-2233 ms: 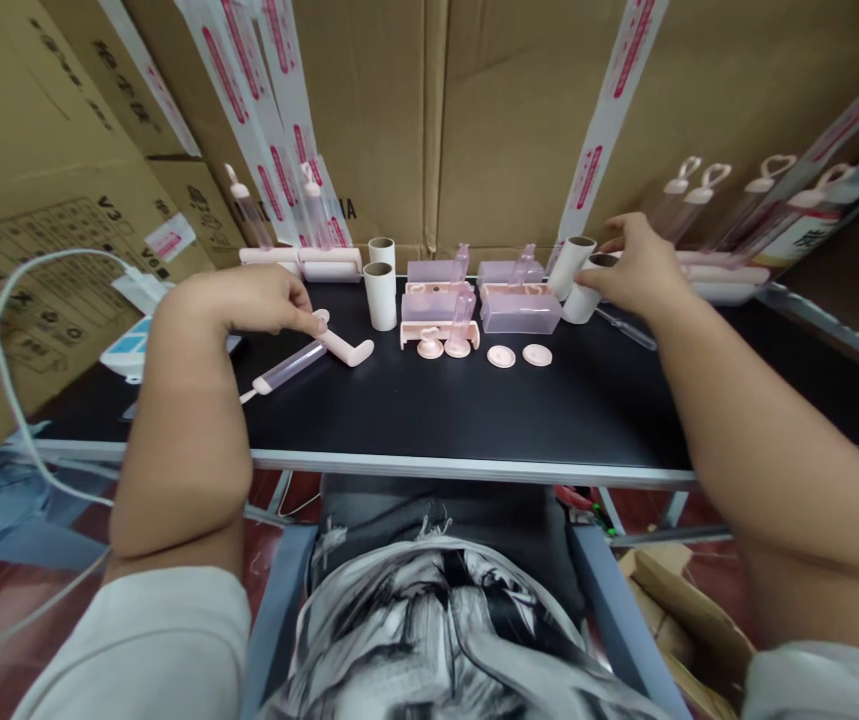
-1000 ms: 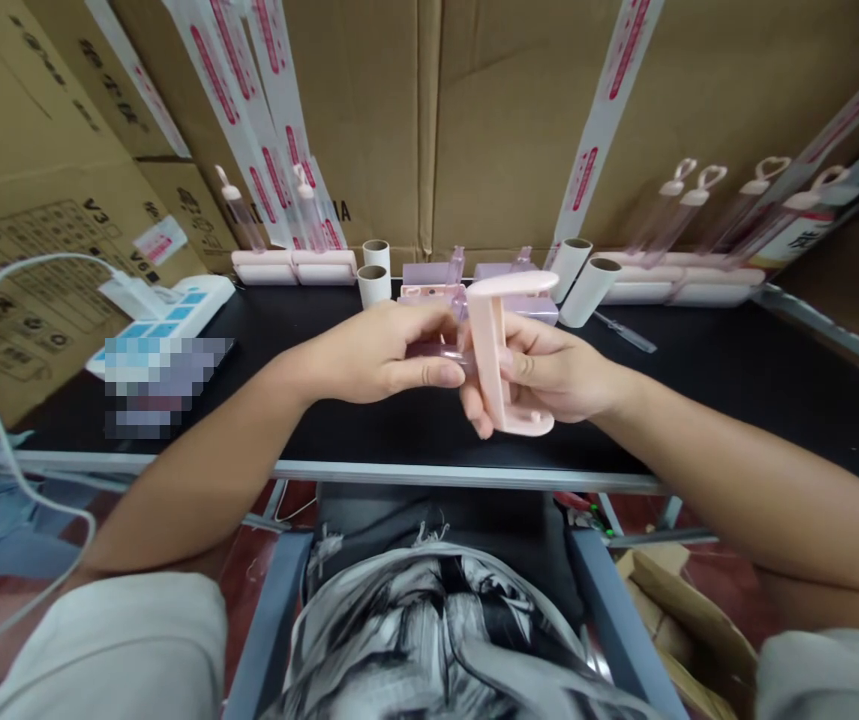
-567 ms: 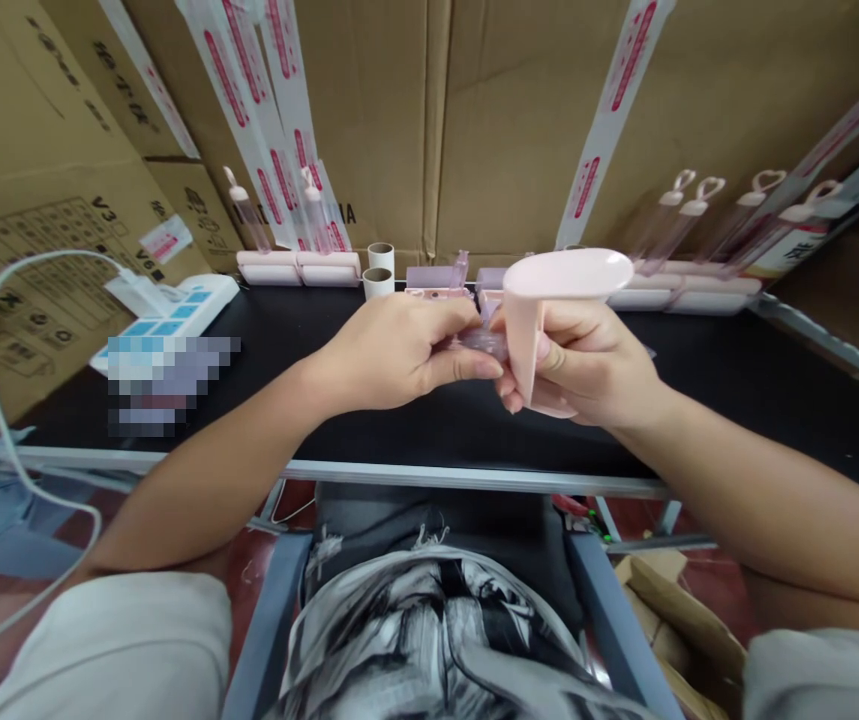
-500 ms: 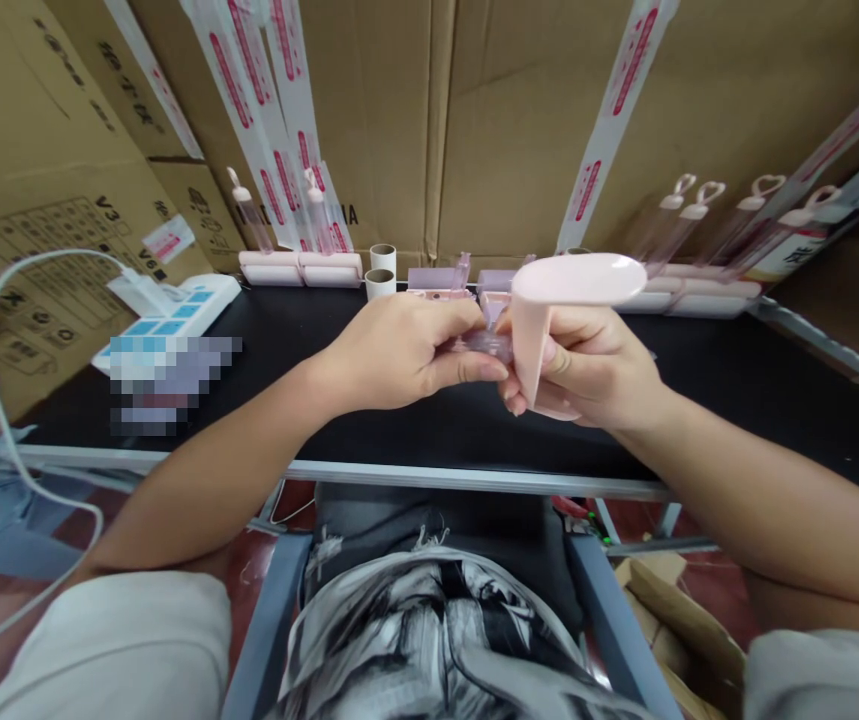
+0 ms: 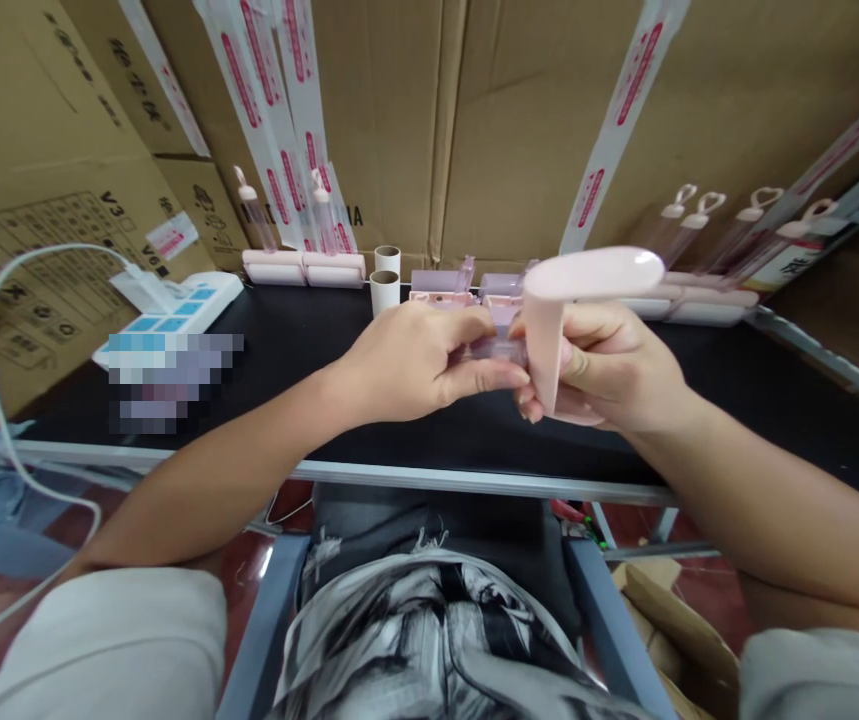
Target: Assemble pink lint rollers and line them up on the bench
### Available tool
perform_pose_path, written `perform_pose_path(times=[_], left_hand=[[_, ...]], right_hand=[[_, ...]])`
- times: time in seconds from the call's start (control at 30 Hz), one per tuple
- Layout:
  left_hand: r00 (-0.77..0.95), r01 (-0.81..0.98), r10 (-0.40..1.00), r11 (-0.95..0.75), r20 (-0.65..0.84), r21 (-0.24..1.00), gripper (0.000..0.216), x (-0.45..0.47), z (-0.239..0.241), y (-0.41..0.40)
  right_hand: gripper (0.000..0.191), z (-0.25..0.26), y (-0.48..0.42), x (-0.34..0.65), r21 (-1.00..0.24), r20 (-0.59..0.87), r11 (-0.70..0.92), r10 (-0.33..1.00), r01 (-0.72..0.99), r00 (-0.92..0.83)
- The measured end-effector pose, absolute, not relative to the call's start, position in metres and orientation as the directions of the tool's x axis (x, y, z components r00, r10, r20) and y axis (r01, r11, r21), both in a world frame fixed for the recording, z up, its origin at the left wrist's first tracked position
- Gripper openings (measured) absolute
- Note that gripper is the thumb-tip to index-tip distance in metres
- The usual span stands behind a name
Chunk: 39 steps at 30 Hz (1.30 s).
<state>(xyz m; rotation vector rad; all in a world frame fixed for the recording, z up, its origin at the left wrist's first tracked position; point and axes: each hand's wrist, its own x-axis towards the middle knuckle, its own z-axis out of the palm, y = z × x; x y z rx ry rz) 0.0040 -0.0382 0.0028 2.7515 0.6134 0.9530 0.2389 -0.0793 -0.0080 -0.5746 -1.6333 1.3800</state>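
My left hand [image 5: 418,360] is closed around a clear pinkish handle tube [image 5: 496,348], which pokes out between thumb and fingers. My right hand [image 5: 609,365] grips a pale pink plastic frame [image 5: 571,285]; its flat arm sticks out sideways above my fingers. The tube's end meets the frame's upright between the two hands. Both hands are held together over the near part of the black table [image 5: 309,350].
At the back of the table stand two cardboard tubes [image 5: 384,285], lilac plastic covers [image 5: 436,280] and pink parts. Finished rollers [image 5: 706,285] lie at the back right and back left [image 5: 301,265]. A white power strip [image 5: 174,310] with cable sits left. Cardboard boxes wall the table.
Over the last two seconds both hands left the table's back, picked up the handle and the frame and brought them together. Since half a second ago they have barely shifted.
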Motion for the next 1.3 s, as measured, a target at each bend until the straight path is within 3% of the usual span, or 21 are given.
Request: perform_pose_path(times=[0.13, 0.17, 0.2, 0.27, 0.33, 0.4, 0.5, 0.57, 0.67, 0.77, 1.13, 1.3], left_hand=[[0.79, 0.152, 0.328, -0.924, 0.518, 0.352, 0.069, -0.013, 0.004, -0.021], [0.75, 0.137, 0.338, -0.92, 0.569, 0.367, 0.069, -0.018, 0.003, -0.014], [0.658, 0.15, 0.378, -0.913, 0.652, 0.379, 0.068, -0.023, 0.003, -0.008], [0.485, 0.209, 0.452, -0.891, 0.748, 0.403, 0.07, -0.03, 0.001, 0.002], [0.413, 0.285, 0.51, -0.859, 0.755, 0.424, 0.075, -0.033, -0.001, 0.006], [0.428, 0.328, 0.532, -0.845, 0.731, 0.423, 0.078, -0.033, -0.002, 0.005], [0.458, 0.311, 0.511, -0.859, 0.727, 0.408, 0.076, -0.033, -0.003, 0.002], [0.458, 0.285, 0.5, -0.866, 0.735, 0.411, 0.074, -0.033, -0.003, 0.002], [0.467, 0.227, 0.456, -0.89, 0.758, 0.395, 0.072, -0.032, -0.004, 0.006], [0.497, 0.15, 0.383, -0.922, 0.778, 0.358, 0.07, -0.03, -0.005, 0.009], [0.524, 0.129, 0.373, -0.924, 0.766, 0.361, 0.062, -0.03, -0.007, 0.011], [0.522, 0.113, 0.36, -0.928, 0.773, 0.355, 0.06, -0.031, -0.008, 0.011]], right_hand=[[0.031, 0.003, -0.084, 0.263, -0.967, 0.242, 0.205, 0.541, -0.153, -0.805], [0.031, 0.006, -0.085, 0.27, -0.951, 0.288, 0.259, 0.558, -0.166, -0.779], [0.028, 0.009, -0.084, 0.276, -0.914, 0.39, 0.354, 0.64, -0.196, -0.663], [0.031, 0.011, -0.077, 0.286, -0.834, 0.534, 0.545, 0.761, -0.082, -0.369], [0.039, 0.008, -0.062, 0.293, -0.808, 0.539, 0.571, 0.817, 0.15, -0.205], [0.042, 0.002, -0.043, 0.3, -0.809, 0.415, 0.463, 0.886, 0.362, -0.207], [0.032, -0.01, -0.016, 0.312, -0.555, 0.369, 0.414, 0.9, 0.722, -0.232], [0.023, -0.019, -0.004, 0.317, -0.345, 0.361, 0.407, 0.889, 0.846, -0.281], [0.013, -0.03, 0.006, 0.314, -0.134, 0.354, 0.405, 0.872, 0.905, -0.338], [0.015, -0.039, 0.008, 0.305, -0.017, 0.324, 0.364, 0.883, 0.931, -0.339], [0.023, -0.045, 0.012, 0.297, 0.173, 0.138, 0.333, 0.924, 0.927, -0.357], [0.023, -0.041, 0.008, 0.292, 0.165, 0.075, 0.259, 0.959, 0.951, -0.274]])
